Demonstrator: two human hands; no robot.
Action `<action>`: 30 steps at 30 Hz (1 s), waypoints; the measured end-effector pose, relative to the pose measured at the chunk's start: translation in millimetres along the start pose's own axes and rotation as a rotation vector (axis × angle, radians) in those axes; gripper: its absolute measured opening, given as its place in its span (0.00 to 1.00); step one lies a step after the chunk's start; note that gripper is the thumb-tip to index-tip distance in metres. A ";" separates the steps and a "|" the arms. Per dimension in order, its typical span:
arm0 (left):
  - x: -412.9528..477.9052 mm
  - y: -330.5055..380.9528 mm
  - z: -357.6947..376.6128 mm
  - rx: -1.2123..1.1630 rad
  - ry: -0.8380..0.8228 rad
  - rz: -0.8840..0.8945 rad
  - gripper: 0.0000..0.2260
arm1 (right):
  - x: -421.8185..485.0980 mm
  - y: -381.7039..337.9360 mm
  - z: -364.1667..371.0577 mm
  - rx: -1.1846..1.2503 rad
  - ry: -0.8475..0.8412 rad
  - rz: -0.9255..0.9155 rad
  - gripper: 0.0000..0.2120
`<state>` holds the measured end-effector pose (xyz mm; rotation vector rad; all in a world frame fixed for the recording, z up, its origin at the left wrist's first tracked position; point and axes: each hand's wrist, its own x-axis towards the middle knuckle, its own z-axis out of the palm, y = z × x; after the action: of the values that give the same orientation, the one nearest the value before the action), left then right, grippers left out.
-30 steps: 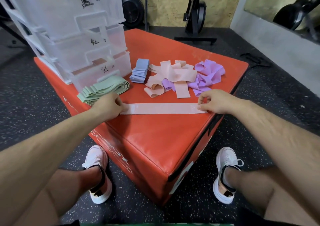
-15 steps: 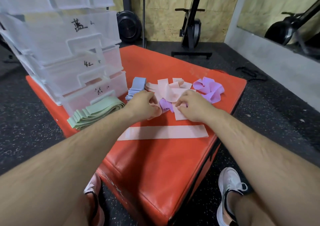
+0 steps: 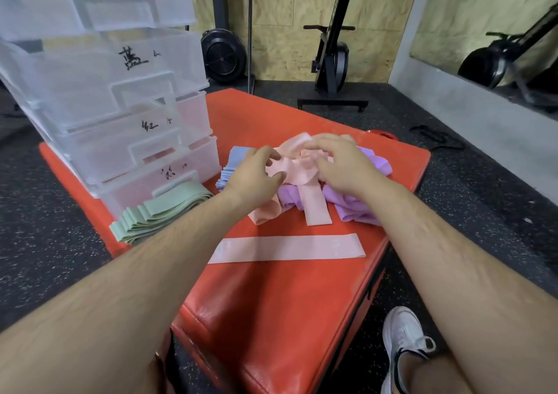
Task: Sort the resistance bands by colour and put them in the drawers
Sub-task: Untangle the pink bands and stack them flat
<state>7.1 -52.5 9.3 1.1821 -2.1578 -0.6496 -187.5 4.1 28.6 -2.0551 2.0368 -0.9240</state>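
Resistance band [image 3: 287, 248], a flat pink strip, lies across the glossy red padded worktop's [image 3: 271, 318] near half; farther back, the left hand [image 3: 256, 179] and right hand [image 3: 341, 167] curl their fingers into a crumpled pink tangle [image 3: 297, 168] over limp purple bands [image 3: 353, 208], beside translucent plastic drawers [image 3: 120, 97].

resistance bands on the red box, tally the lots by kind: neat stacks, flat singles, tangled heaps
neat stacks: 2, green stack and blue stack
flat singles: 1, pink band
tangled heaps: 1, pink and purple heap
total: 4
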 end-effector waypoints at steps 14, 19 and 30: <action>-42.1 68.8 -41.8 -0.646 0.183 0.124 0.04 | -43.5 -68.0 -76.9 0.684 0.100 -0.013 0.13; -44.2 67.7 -46.4 -0.696 0.159 0.072 0.02 | -47.1 -66.7 -68.5 0.729 0.108 0.093 0.16; -43.0 56.0 -58.0 -0.691 0.275 0.008 0.01 | -42.8 -54.1 -34.0 0.408 -0.013 0.320 0.03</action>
<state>33.6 4.1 76.0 0.8198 -1.5133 -1.0494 -153.1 60.9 67.4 -1.4747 1.8965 -1.1397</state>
